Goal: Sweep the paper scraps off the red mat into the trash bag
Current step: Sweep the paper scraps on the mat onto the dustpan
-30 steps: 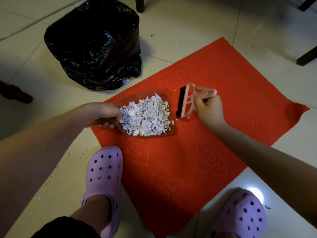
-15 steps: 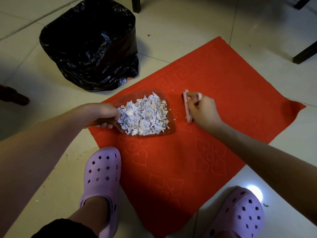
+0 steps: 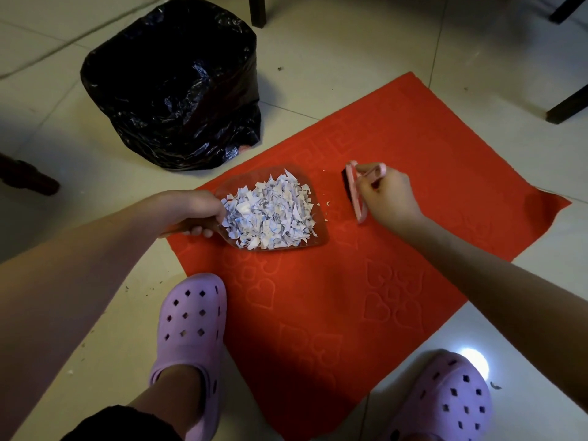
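Note:
A red mat (image 3: 366, 297) lies on the tiled floor. On its near-left part rests a clear dustpan (image 3: 319, 232) heaped with white paper scraps (image 3: 270, 214). My left hand (image 3: 194, 211) grips the dustpan's handle. To the right, my right hand (image 3: 389, 195) holds a small pink brush (image 3: 356, 189) with dark bristles, standing on the mat just right of the pan. A few tiny scraps (image 3: 326, 203) lie on the mat between pan and brush. The black trash bag (image 3: 171, 84) stands open on the floor behind the mat's left corner.
My feet in purple clogs stand at the mat's near edge, the left clog (image 3: 191, 332) and the right clog (image 3: 445, 399). Dark furniture legs show at the far left (image 3: 28, 176), top centre (image 3: 257, 11) and far right (image 3: 566, 106). Small crumbs dot the floor.
My right hand lowered the tilted brush onto the mat beside the dustpan. The left hand and the full dustpan stayed in place.

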{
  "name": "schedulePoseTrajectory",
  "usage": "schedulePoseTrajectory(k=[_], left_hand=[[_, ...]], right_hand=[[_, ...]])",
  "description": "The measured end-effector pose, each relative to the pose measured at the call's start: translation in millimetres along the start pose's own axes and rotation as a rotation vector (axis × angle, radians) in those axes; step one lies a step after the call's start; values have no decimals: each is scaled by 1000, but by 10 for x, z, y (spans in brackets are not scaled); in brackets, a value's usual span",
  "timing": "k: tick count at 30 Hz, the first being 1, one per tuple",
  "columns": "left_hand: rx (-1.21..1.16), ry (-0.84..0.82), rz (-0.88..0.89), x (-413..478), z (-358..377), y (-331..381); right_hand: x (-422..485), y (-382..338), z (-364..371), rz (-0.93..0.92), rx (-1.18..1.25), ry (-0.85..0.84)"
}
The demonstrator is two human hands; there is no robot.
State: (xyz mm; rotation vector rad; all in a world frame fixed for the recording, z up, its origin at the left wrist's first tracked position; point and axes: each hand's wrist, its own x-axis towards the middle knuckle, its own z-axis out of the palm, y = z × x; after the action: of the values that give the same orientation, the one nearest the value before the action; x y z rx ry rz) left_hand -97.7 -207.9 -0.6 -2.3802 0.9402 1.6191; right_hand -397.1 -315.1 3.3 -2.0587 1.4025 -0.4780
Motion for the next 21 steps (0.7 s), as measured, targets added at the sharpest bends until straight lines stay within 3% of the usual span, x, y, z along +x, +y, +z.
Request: schedulePoseTrajectory(k=[2, 5, 9, 12, 15, 19, 21], left_hand=[[6, -3, 0, -2, 6, 12], [13, -6, 2, -6, 16, 17], [0, -2, -3, 4, 15, 3], [-2, 2, -9, 21, 16, -8], [-6, 1, -9, 24, 18, -8], [-3, 3, -6, 13, 22, 1], [5, 6, -4, 12, 19, 0]], right_hand=[[-5, -58, 44, -38, 24, -70], [43, -137, -33, -48, 116, 18], [250, -108, -166, -144, -107, 4], [437, -155, -164, -109, -294, -92], [570, -244, -171, -90, -410, -320], [615, -300, -340, -134, -214, -541], [577, -349, -433, -149, -81, -497]])
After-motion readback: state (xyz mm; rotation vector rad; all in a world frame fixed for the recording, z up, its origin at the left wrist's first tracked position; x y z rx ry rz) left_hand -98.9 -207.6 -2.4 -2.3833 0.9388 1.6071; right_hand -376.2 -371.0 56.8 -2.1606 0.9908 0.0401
